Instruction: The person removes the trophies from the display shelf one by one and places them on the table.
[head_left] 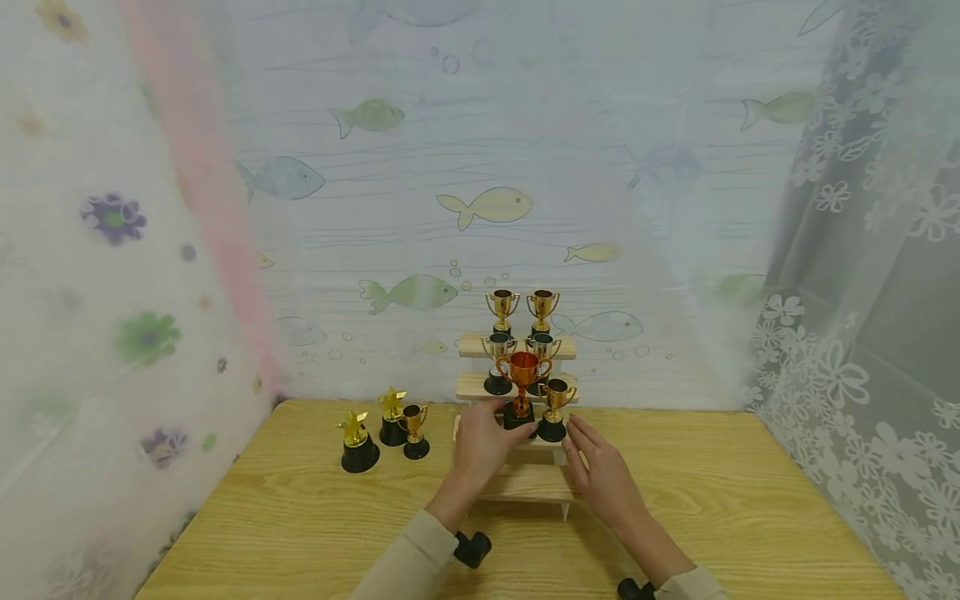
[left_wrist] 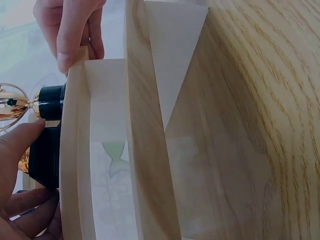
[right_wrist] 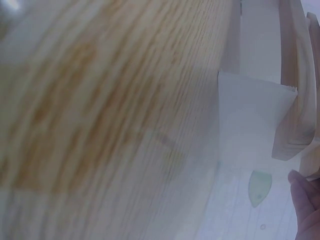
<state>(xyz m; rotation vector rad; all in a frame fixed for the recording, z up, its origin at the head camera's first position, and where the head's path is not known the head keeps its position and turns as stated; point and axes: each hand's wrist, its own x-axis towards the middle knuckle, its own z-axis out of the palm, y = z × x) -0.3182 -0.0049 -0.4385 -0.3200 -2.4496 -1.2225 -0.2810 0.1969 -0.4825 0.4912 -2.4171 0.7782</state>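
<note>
Likely called for settling the red cup (head_left: 524,367) level on the step (left_wrist: 75,150), at nine o'clock from the gold cup (head_left: 557,393), pinched low in the left hand (head_left: 480,446), with the right hand (head_left: 603,475) straight-fingered at the step's end.

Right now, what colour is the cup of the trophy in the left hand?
The trophy's cup is shiny orange-red. The head view shows it best.

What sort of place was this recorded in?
Probably an indoor corner curtained off around a tabletop: a fish-print curtain hangs behind the wood-grain table, with white flower-patterned lace along the right side.
</note>
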